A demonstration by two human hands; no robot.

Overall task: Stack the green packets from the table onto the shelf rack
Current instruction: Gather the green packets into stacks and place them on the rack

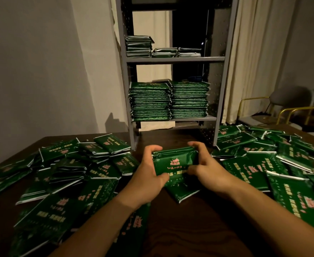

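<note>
Between my hands is a small bundle of green packets (174,160), held just above the dark wooden table (189,229). My left hand (148,169) grips its left end, and my right hand (206,167) grips its right end, fingers curled over the far edge. One more green packet (182,190) lies on the table under the bundle. The grey shelf rack (174,59) stands behind the table. Its lower shelf carries two tall stacks of packets (169,101). Three shorter stacks (139,47) sit on the shelf above.
Loose green packets lie in a heap to the left (69,167) and another heap to the right (275,160). A chair with a gold frame (289,108) stands at the far right, beside a pale curtain (260,52). A bare wall is on the left.
</note>
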